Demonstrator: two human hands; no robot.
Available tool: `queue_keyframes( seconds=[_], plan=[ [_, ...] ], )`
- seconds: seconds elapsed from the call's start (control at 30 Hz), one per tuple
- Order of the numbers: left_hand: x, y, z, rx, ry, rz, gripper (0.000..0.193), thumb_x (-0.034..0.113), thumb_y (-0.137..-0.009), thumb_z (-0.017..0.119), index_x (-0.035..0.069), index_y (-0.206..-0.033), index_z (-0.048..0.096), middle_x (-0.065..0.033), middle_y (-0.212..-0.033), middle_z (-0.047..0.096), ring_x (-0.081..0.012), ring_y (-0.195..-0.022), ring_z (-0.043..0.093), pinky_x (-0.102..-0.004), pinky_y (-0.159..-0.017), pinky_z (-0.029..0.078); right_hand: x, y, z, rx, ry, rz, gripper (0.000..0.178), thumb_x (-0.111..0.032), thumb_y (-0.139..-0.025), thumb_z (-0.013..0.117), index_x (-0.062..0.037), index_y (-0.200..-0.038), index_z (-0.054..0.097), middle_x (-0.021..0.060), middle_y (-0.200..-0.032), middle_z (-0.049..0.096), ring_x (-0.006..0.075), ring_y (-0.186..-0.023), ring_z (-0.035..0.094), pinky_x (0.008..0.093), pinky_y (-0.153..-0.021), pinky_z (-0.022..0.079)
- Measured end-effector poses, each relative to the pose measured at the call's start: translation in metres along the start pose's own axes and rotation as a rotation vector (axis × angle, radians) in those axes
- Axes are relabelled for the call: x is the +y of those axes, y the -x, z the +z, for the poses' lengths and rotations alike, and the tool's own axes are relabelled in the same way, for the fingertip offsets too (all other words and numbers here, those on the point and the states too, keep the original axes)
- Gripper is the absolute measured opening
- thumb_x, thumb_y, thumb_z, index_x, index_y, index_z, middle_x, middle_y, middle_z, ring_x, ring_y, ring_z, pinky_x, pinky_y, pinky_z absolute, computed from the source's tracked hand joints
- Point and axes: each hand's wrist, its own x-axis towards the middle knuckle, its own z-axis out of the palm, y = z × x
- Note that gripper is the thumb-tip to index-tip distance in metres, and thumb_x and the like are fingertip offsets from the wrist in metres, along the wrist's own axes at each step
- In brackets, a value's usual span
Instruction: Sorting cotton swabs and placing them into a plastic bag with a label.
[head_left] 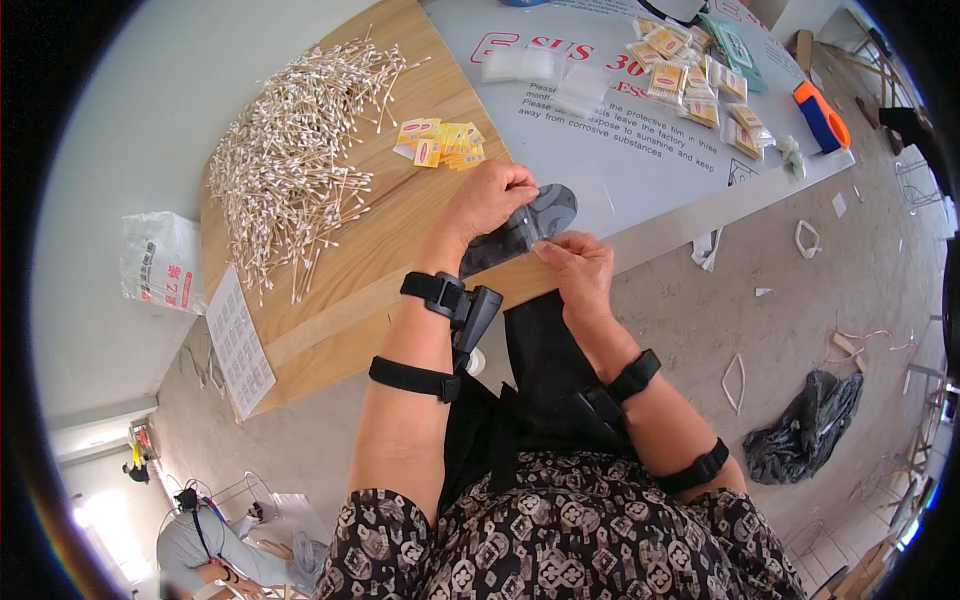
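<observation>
My left hand [492, 205] is closed in a pinch at the table's front edge. Across from it, my right hand [580, 262] pinches with thumb and forefinger. Between them they hold what looks like a small clear plastic bag [527, 228]. Beneath it a dark grey flat piece with a rounded end [555, 208] lies on the table, partly covered by my left hand. Several small yellow printed cards [450, 142] lie just beyond my left hand. A large heap of cotton swabs [295, 140] spreads over the wooden board [415, 210] to the left.
Empty clear bags [540, 68] lie on the film-covered tabletop [610, 165]. Farther right are filled bags with yellow cards [690, 80] and an orange and blue tape dispenser [822, 117]. A label sheet [238, 340] overhangs the left edge. Black plastic [805, 425] lies on the floor.
</observation>
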Motion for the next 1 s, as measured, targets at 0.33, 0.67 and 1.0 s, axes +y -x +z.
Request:
queue_keyframes(
  seconds=[0.33, 0.67, 1.0],
  plan=[
    [-0.009, 0.018, 0.003, 0.151, -0.738, 0.201, 0.011, 0.016, -0.084, 0.065, 0.005, -0.085, 0.067, -0.0133, -0.095, 0.061, -0.0341, -0.098, 0.054, -0.0448, -0.082, 0.046, 0.02, -0.007, 0.016, 0.157, 0.587, -0.33, 0.022, -0.011, -0.065, 0.073, 0.0046, -0.063, 0.057, 0.0123, -0.082, 0.052, 0.028, -0.077, 0.051, 0.0381, -0.072, 0.043],
    [-0.034, 0.031, -0.01, 0.63, -0.647, 0.092, 0.04, 0.023, -0.079, 0.073, 0.007, -0.113, 0.059, -0.0149, -0.126, 0.052, -0.0409, -0.125, 0.044, -0.0495, -0.101, 0.041, 0.006, 0.012, 0.007, 0.023, 0.392, -0.234, 0.029, -0.008, -0.069, 0.076, 0.0005, -0.062, 0.05, 0.009, -0.086, 0.053, 0.0208, -0.077, 0.051, 0.0334, -0.07, 0.044],
    [-0.06, 0.059, -0.063, 0.746, -0.451, -0.439, 0.053, 0.023, -0.085, 0.069, 0.005, -0.131, 0.052, -0.0136, -0.145, 0.037, -0.038, -0.134, 0.034, -0.0502, -0.107, 0.035, -0.006, 0.04, -0.028, -0.004, 0.227, -0.433, 0.017, 0.004, -0.08, 0.067, -0.0041, -0.081, 0.052, 0.0022, -0.095, 0.056, 0.0082, -0.077, 0.046, 0.0226, -0.072, 0.04]
  ],
)
